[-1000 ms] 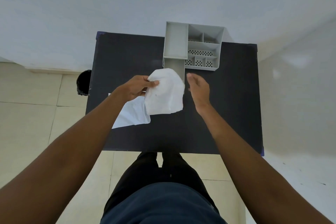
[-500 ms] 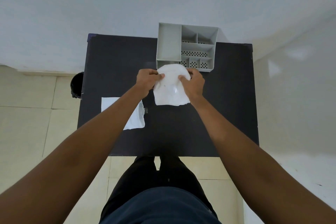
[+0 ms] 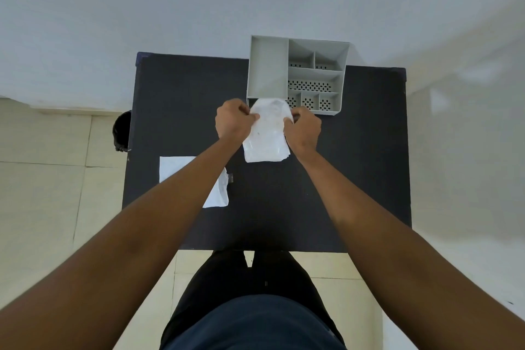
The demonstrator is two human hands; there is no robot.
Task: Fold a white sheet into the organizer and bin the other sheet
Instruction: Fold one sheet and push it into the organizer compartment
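Left hand (image 3: pixel 233 121), right hand (image 3: pixel 304 129) both pinched closed, arms extended.

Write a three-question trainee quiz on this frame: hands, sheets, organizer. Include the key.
1. True or false: the folded sheet already lies inside the grey organizer.
2. Which hands grip the folded sheet? A) left hand only B) right hand only C) both
3. Fill in: the second white sheet lies flat on the black ____, partly hidden under the left forearm.

Key:
1. False; it is held just in front of the organizer, above the table.
2. C; each hand pinches one side near the sheet's top.
3. table.
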